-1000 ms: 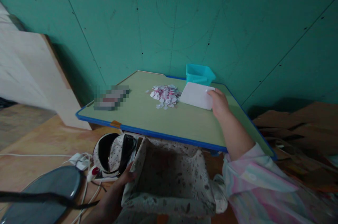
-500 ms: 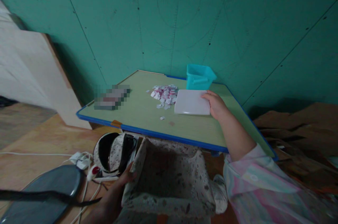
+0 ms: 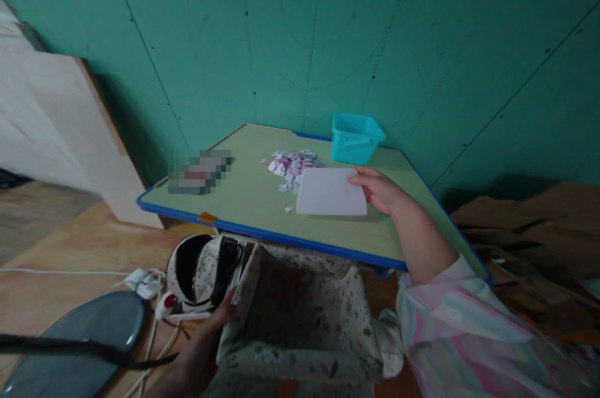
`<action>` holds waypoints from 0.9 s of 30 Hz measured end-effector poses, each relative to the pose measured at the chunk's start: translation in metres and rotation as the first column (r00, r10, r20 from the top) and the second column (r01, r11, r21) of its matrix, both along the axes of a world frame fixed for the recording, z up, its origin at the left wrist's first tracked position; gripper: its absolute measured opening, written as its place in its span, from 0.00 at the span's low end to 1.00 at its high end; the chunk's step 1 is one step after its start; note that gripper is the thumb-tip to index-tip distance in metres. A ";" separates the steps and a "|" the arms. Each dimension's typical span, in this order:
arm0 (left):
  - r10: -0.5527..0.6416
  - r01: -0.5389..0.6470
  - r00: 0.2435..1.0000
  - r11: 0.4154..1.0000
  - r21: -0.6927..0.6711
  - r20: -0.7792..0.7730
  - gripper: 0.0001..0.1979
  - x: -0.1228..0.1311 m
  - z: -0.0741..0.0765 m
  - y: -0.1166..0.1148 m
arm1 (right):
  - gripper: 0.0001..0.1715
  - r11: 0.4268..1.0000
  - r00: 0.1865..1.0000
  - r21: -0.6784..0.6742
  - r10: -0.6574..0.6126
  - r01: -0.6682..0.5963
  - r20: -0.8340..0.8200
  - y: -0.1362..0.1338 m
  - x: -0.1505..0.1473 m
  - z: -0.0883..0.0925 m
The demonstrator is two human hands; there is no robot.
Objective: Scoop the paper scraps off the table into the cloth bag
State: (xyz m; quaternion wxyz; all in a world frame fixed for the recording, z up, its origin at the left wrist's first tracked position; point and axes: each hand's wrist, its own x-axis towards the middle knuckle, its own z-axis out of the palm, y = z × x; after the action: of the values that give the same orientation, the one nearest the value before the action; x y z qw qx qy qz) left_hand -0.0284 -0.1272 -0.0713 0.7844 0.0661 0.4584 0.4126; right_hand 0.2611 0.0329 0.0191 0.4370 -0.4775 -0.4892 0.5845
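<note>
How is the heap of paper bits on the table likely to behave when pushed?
The paper heap would probably spread, being many loose bits. Each bit looks small and thin, so likely light. Some may stray: a single scrap lies apart.

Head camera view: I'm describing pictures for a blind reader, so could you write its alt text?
A person's right hand holds a flat white panel by a pile of paper scraps on a pale table, while the left hand is at the side of a patterned basket below. A turquoise bin stands behind the panel.
</note>
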 end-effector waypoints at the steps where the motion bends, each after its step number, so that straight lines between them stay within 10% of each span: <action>1: 0.004 -0.004 1.000 1.000 0.004 -0.008 0.30 0.000 0.000 0.000 | 0.13 1.000 1.000 0.006 -0.011 0.011 0.007 0.001 0.000 0.000; 12: 0.018 -0.014 0.997 0.999 0.047 -0.076 0.23 0.002 0.003 -0.002 | 0.13 0.999 0.997 0.015 0.031 -0.032 0.076 0.004 -0.004 -0.007; 27: -0.023 0.027 0.998 0.997 0.069 -0.056 0.24 0.001 0.008 -0.002 | 0.12 0.962 0.963 0.189 -0.226 0.197 0.144 0.018 0.005 -0.013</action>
State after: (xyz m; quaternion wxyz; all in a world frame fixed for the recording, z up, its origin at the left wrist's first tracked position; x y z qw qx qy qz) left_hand -0.0271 -0.1295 -0.0630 0.7737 0.1107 0.4643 0.4165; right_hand 0.2662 0.0506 0.0063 0.4950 -0.5340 -0.5185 0.4483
